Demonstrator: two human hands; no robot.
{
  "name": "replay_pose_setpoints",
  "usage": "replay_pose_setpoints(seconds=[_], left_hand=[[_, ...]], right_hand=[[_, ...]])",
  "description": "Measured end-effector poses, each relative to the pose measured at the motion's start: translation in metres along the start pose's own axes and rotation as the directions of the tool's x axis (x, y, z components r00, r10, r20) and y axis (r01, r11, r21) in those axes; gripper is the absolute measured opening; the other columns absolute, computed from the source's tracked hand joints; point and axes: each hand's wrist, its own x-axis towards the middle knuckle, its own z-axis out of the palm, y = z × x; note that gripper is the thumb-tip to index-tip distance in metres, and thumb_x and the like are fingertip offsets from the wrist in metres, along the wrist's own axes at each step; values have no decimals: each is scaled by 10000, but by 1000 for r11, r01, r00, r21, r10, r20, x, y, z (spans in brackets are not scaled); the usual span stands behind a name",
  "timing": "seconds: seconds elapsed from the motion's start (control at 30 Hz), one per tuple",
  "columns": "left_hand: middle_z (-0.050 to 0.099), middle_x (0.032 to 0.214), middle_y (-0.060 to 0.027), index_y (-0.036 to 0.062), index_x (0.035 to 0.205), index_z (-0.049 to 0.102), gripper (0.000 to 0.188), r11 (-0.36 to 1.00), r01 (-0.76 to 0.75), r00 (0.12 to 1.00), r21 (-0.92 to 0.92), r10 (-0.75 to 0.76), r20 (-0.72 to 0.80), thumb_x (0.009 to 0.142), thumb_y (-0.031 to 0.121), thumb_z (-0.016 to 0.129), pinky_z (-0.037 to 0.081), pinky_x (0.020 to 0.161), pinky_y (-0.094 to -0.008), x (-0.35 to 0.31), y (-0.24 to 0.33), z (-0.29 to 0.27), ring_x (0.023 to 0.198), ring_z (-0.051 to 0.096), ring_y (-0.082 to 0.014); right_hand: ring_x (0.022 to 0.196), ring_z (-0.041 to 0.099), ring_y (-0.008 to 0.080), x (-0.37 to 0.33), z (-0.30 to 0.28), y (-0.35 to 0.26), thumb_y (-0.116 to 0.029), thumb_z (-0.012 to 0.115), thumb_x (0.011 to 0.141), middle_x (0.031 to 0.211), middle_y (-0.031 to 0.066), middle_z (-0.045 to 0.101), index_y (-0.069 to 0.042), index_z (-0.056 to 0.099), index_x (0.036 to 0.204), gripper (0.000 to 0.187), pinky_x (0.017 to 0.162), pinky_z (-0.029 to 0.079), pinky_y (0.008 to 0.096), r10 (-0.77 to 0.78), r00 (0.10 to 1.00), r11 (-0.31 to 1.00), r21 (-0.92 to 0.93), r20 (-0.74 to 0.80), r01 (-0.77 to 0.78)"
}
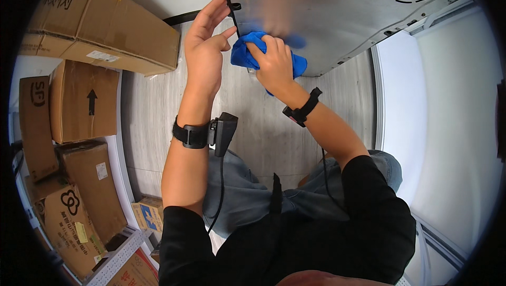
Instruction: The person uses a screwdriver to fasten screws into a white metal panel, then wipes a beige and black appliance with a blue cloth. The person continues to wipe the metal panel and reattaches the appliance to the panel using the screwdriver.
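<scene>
A large metal cabinet [327, 28] with a shiny silver side, a round vent grille and a black edge stands in front of me. My right hand [275, 65] is closed over a bunched blue cloth [299, 66] and presses it against the lower left part of the silver side. Part of the cloth is hidden under the fingers. My left hand [208, 41] is open, its fingers stretched out along the cabinet's black left edge. Those fingertips touch or nearly touch the edge.
Cardboard boxes [87, 101] are stacked on a white shelf rack [124, 254] along the left. Above them lies a long carton [126, 33]. A white wall panel [448, 117] runs down the right. Cables hang from the black straps on both my wrists.
</scene>
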Motion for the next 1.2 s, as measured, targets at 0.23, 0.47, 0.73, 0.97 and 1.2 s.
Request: replay_pose_setpoints(seconds=[0.23, 0.47, 0.73, 0.97, 1.2], left_hand=[[548, 1344, -130, 33, 1346, 540, 701, 1000, -2, 1000, -17, 2, -11, 676, -127, 409, 501, 940, -351, 1, -5, -5, 1287, 485, -235], [554, 1300, -115, 26, 1320, 553, 633, 1000, -19, 998, 18, 20, -53, 729, -152, 416, 512, 914, -326, 3, -6, -5, 1253, 497, -211], [515, 1383, -121, -8, 1356, 504, 681, 998, -18, 998, 67, 22, -57, 698, -142, 388, 527, 931, -328, 0, 3, 2, 1283, 483, -239], [505, 1400, -107, 0, 1368, 492, 670, 995, -23, 999, 97, 26, -29, 720, -140, 398, 527, 924, -328, -3, 4, 2, 1305, 465, -236], [563, 1317, -145, -15, 1325, 517, 551, 991, 103, 991, 85, -95, -89, 789, -95, 413, 506, 943, -354, -4, -5, -4, 1216, 549, -239]], right_hand=[[958, 527, 317, 10, -1, -11, 64, 658, 639, 1083, 133, 537, -115, 670, 1143, 535, 764, 416, 396, 61, 997, 994, 99, -42, -56], [959, 531, 339, 25, -11, -26, 64, 675, 611, 1095, 149, 533, -111, 670, 1144, 561, 777, 426, 403, 84, 989, 984, 165, -122, -63], [965, 529, 346, 29, -11, -34, 52, 694, 598, 1095, 150, 528, -112, 663, 1137, 564, 751, 420, 410, 119, 988, 989, 102, -97, -109], [971, 528, 324, 14, 0, -24, 43, 688, 632, 1095, 125, 534, -142, 679, 1136, 537, 752, 411, 397, 121, 990, 990, 87, -69, -115], [962, 525, 301, -21, 29, -5, 50, 651, 675, 1090, 106, 539, -163, 689, 1132, 505, 756, 404, 391, 100, 995, 994, 33, 3, -100]])
